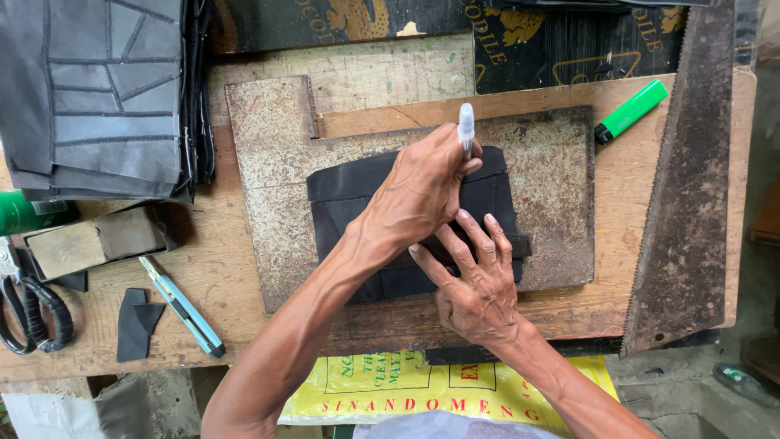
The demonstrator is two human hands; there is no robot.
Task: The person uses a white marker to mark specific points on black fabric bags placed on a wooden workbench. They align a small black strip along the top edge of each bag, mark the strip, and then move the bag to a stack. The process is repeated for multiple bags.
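Wooden boards make up our bench (617, 309), and on them lies a rusty, pitted metal plate (561, 195) that gives us a hard, flat base. Near the middle of that plate rests the black leather piece (349, 195), a folded panel with stitched edges, partly hidden under our arms. Our arms cross over it. Our left hand (422, 191) reaches in from the lower left, its fingers clenched around a pale, translucent pen-like marker (466, 130) held upright with its tip down at the top edge of the leather. Our right hand (479, 284) lies flat on the lower right part of the piece, fingers spread and released, gripping nothing, only pressing. To do this well, we judge that the flat hand should bear down evenly so the leather does not creep, and the marker should stay close to vertical so the line lands where we aim. Around us sit a stack of dark stitched panels (106, 97) at the upper left, a rusty saw blade (691, 187) along the right, black-handled scissors (32, 309), a light blue utility knife (183, 307), and a green highlighter (632, 111), all well apart from our hands.
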